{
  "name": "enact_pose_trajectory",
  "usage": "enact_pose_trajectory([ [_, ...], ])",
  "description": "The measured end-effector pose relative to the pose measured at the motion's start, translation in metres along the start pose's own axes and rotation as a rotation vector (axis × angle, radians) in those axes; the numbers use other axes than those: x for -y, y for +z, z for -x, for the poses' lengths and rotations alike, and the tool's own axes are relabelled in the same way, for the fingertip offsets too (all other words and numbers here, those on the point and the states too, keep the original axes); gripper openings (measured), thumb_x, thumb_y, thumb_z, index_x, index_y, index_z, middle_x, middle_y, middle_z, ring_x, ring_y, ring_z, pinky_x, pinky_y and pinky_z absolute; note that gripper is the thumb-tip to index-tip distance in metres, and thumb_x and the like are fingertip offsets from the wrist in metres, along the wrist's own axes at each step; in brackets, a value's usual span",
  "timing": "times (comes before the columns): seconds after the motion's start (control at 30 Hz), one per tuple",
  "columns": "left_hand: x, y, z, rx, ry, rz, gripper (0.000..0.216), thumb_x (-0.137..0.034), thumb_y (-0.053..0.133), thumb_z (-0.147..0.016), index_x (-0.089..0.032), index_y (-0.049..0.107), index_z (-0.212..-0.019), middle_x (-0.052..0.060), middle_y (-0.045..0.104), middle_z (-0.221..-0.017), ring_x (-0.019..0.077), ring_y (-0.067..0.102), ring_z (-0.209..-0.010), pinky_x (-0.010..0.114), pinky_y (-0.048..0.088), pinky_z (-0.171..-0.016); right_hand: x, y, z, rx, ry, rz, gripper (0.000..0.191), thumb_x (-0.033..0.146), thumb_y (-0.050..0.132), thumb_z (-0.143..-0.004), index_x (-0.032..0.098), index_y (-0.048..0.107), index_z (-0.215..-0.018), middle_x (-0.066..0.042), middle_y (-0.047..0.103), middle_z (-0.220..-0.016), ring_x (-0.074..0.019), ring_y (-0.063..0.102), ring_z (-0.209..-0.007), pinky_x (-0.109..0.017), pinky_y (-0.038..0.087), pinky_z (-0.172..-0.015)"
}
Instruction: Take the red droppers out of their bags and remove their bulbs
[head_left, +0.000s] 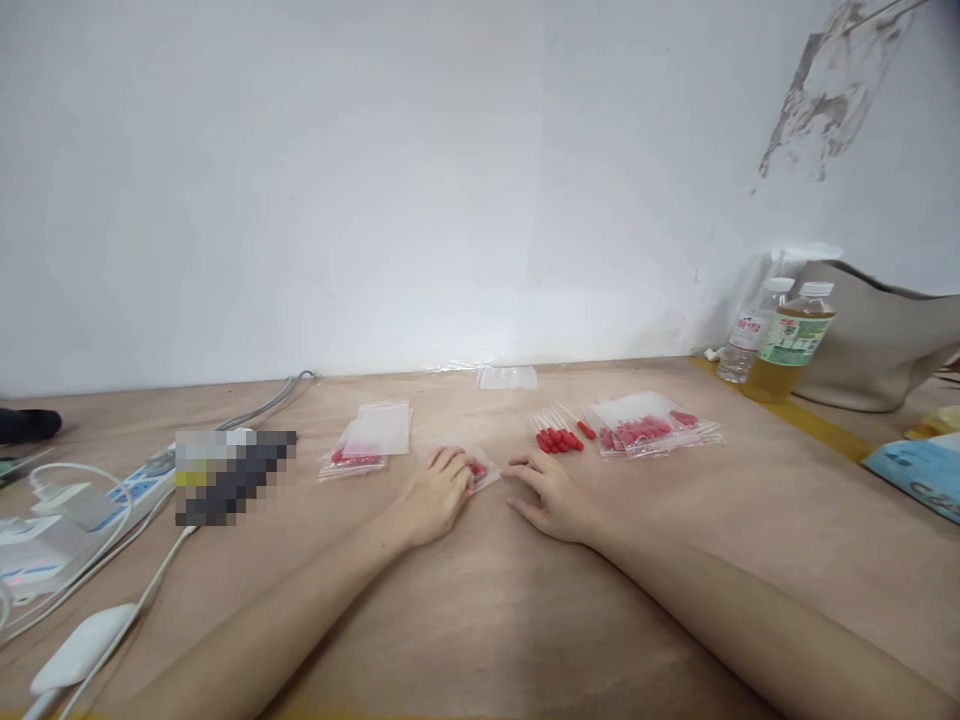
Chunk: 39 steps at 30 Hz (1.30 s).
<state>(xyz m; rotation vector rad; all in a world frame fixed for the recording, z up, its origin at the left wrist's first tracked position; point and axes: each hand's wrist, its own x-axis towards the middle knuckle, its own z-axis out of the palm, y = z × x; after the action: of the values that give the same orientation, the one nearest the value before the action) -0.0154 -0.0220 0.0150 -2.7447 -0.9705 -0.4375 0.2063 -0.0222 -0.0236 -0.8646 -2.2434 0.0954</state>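
My left hand (pixel 442 490) rests on the table, its fingers bent close together over a small clear zip bag (pixel 487 474) with something red inside. The fingers press on the bag and hide most of it. My right hand (pixel 551 495) is just to the right, palm down, thumb and fingers apart with nothing in them. Its index fingertip is close to the bag's right edge; whether they touch I cannot tell. Behind my right hand lies a bunch of thin white sticks with red tips (pixel 555 440). One red-tipped stick (pixel 586 430) lies slightly apart.
Filled zip bags (pixel 649 425) overlap at right; another pile (pixel 360 455) at left has a white bag (pixel 382 428) on top. A flat bag (pixel 508 378) lies by the wall. Bottles (pixel 787 345) and a grey bag (pixel 870 340) stand far right; a power strip (pixel 142 490) and cables lie left.
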Motion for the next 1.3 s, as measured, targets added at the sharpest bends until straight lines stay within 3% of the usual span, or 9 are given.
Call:
enact_pose_trajectory([
  [0.17,-0.019,0.008,0.000,-0.058,-0.091,0.359,0.015,-0.017,0.033,-0.087,-0.017,0.047,-0.082,0.009,0.051,-0.102,0.0170,0.046,-0.097,0.032,0.039,-0.086,0.001,0.009,-0.007,0.002,-0.018,-0.043,0.034,0.006,0.046,-0.073,0.023,0.056,-0.101,-0.003,0.058,-0.098,-0.0136,0.055,-0.087,-0.026,0.045,-0.076],
  [0.3,-0.018,0.010,0.002,-0.110,-0.201,0.521,0.017,-0.024,0.034,-0.088,-0.018,0.049,-0.084,0.006,0.055,-0.094,0.0157,0.051,-0.088,0.031,0.043,-0.080,-0.003,0.017,-0.013,0.018,-0.028,-0.069,0.022,0.011,0.044,-0.079,0.022,0.061,-0.087,-0.001,0.062,-0.088,-0.0118,0.057,-0.080,-0.023,0.046,-0.072],
  [0.47,-0.019,0.017,0.000,-0.185,-0.177,0.490,0.019,-0.028,0.049,-0.082,-0.020,0.058,-0.096,0.007,0.057,-0.106,0.0183,0.050,-0.100,0.035,0.041,-0.088,-0.003,0.018,-0.012,-0.009,-0.040,-0.098,0.022,0.018,0.042,-0.084,0.023,0.059,-0.096,-0.001,0.064,-0.095,-0.0120,0.058,-0.086,-0.024,0.045,-0.075],
  [0.6,-0.019,0.023,-0.003,-0.250,-0.261,0.510,0.020,-0.024,0.046,-0.083,-0.020,0.065,-0.086,0.007,0.057,-0.108,0.0199,0.048,-0.107,0.039,0.038,-0.093,0.002,0.013,-0.010,-0.077,-0.007,0.006,0.017,0.022,0.049,-0.081,0.022,0.058,-0.095,-0.003,0.063,-0.089,-0.0155,0.056,-0.083,-0.028,0.043,-0.073],
  [0.73,-0.017,0.022,-0.004,-0.200,-0.430,0.654,0.015,-0.025,0.053,-0.078,-0.019,0.067,-0.075,0.009,0.053,-0.114,0.0221,0.048,-0.109,0.039,0.041,-0.091,0.004,0.009,-0.009,-0.119,-0.058,0.051,0.011,0.018,0.049,-0.079,0.020,0.059,-0.084,-0.004,0.060,-0.084,-0.0154,0.052,-0.079,-0.028,0.040,-0.070],
  [0.9,-0.015,0.025,-0.003,-0.222,-0.497,0.727,0.006,-0.021,0.062,-0.070,-0.019,0.067,-0.067,0.009,0.052,-0.116,0.0243,0.045,-0.112,0.044,0.036,-0.095,0.003,0.011,-0.009,-0.129,-0.127,0.044,0.016,0.017,0.046,-0.081,0.022,0.061,-0.079,-0.003,0.059,-0.082,-0.0140,0.050,-0.077,-0.027,0.039,-0.067],
  [1.13,-0.017,0.025,-0.002,-0.218,-0.461,0.708,0.002,-0.021,0.065,-0.067,-0.019,0.066,-0.066,0.009,0.052,-0.117,0.0260,0.042,-0.116,0.046,0.035,-0.095,0.009,0.010,-0.012,-0.088,-0.047,0.103,0.003,0.021,0.054,-0.076,0.019,0.056,-0.075,-0.004,0.058,-0.081,-0.0160,0.048,-0.078,-0.029,0.037,-0.068],
  [1.3,-0.022,0.020,-0.003,-0.203,-0.423,0.640,0.015,-0.030,0.057,-0.075,-0.019,0.067,-0.071,0.010,0.053,-0.115,0.0233,0.047,-0.111,0.039,0.039,-0.091,0.013,0.007,-0.013,-0.042,-0.074,0.134,0.006,0.014,0.051,-0.075,0.018,0.054,-0.072,-0.003,0.058,-0.077,-0.0159,0.047,-0.077,-0.030,0.034,-0.069],
])
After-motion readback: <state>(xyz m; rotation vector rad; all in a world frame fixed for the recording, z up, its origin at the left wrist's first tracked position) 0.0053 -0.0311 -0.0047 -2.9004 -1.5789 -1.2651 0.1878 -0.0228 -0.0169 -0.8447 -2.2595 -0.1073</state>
